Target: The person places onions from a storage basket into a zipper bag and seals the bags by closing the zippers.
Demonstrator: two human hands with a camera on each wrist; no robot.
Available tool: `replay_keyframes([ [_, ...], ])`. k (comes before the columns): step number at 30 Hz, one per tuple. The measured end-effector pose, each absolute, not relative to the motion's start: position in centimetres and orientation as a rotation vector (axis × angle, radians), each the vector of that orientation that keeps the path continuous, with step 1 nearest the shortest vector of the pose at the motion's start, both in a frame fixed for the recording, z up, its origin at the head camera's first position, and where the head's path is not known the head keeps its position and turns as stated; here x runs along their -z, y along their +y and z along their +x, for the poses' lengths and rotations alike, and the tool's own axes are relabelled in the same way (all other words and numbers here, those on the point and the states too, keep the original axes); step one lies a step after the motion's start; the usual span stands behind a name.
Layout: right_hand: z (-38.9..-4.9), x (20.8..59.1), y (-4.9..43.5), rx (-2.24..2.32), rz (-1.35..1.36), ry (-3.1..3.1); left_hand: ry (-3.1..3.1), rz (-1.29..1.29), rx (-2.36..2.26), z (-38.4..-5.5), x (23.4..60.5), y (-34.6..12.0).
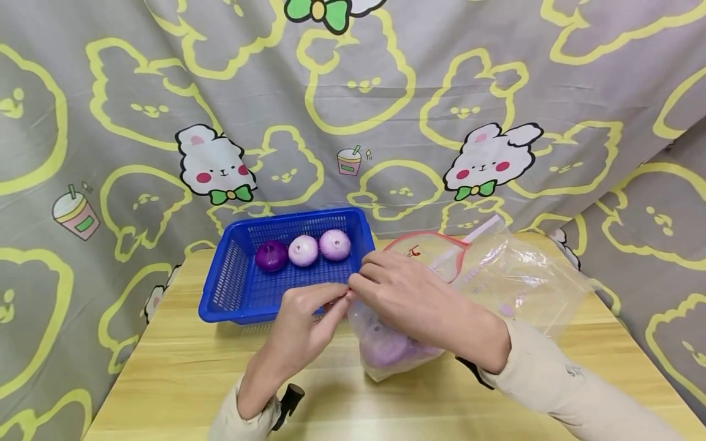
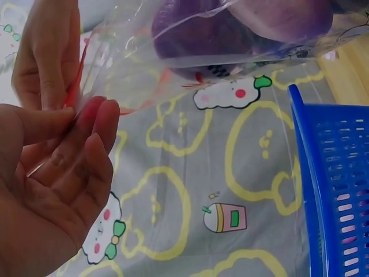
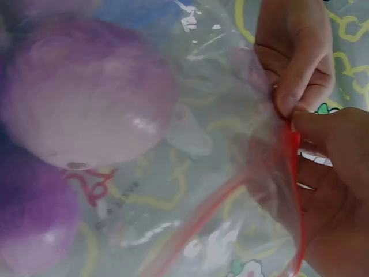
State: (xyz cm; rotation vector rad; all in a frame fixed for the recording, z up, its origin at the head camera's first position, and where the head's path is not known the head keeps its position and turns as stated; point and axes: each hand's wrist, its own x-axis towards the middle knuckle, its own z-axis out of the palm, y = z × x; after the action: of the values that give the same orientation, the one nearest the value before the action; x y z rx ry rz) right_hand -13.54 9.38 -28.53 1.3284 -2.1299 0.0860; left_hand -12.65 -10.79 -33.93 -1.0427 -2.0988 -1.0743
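While the left hand (image 1: 306, 321) and right hand (image 1: 408, 294) pinch its red edge (image 3: 293, 144), a clear plastic bag (image 1: 377, 371) is held at the mouth.
Each hand grasps the edge between thumb and fingers; the two sets of fingertips meet at one point along it. Inside the bag are purple onions (image 3: 92, 98), the exact count obscured by film and hands. The bag is located over the table (image 1: 171, 373), just right of the blue basket (image 1: 237, 315); contact between bag and tabletop cannot be determined. Three onions lie in a row in the basket: one dark purple onion (image 1: 271, 256) at left, two paler onions (image 1: 303, 250) beside it. Further right, clear plastic film (image 1: 543, 288) extends past the right forearm. Behind the table hangs a gray patterned curtain (image 1: 265, 92).
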Motion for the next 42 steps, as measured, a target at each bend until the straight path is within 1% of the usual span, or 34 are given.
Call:
replay_keyframes([
  [16, -13.4, 29.1, 11.0, -0.071, 1.378, -2.064, -2.102, -1.134, 1.048, -11.8, 33.5, -10.7],
  [28, -14.2, 29.1, 10.9, -0.167, 1.39, -2.024, -2.114, -1.101, 1.057, -11.9, 32.9, -11.4],
  [42, -13.5, 28.7, 11.4, -0.19, 1.349, -2.095, -2.116, -1.083, 1.01, -11.8, 32.0, -12.7],
])
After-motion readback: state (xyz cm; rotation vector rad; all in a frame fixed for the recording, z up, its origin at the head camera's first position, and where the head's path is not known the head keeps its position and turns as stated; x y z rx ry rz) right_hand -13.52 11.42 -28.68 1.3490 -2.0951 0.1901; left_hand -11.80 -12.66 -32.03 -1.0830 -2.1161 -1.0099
